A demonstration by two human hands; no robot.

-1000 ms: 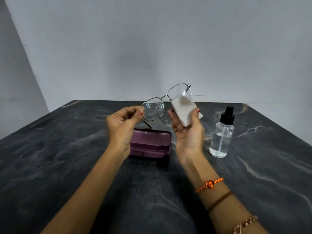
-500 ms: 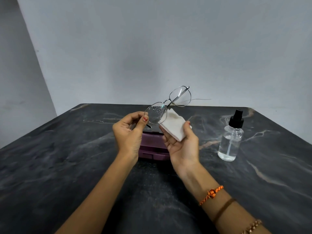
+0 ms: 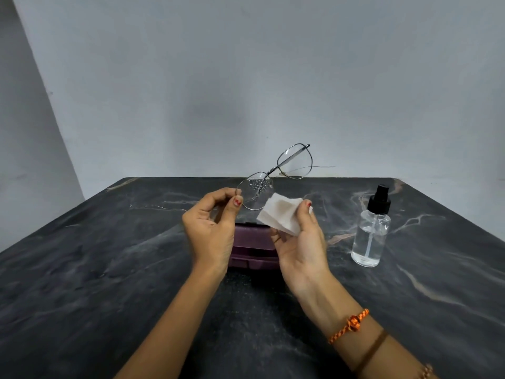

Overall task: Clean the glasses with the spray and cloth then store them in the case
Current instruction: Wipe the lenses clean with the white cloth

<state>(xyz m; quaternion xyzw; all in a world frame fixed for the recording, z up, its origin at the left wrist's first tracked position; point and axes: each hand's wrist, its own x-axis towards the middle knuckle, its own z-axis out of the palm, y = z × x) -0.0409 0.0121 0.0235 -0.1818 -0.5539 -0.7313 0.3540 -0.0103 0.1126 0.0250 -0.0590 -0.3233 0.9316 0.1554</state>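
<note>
My left hand (image 3: 210, 228) pinches the near rim of thin metal-framed glasses (image 3: 276, 173), held tilted in the air above the table. Spray droplets cover the near lens. My right hand (image 3: 300, 242) holds a folded white cloth (image 3: 281, 214), whose corner meets the lower right edge of the wet lens. A closed purple case (image 3: 254, 250) lies on the table, partly hidden behind both hands. The clear spray bottle (image 3: 371, 231) with a black nozzle stands upright to the right of my right hand.
The dark marbled table (image 3: 109, 283) ends at a grey wall behind. Its far edge runs just beyond the glasses. Bracelets circle my right wrist.
The cloth in my right hand has moved left from the far lens to the edge of the wet near lens. Both hands and the glasses have shifted slightly.
</note>
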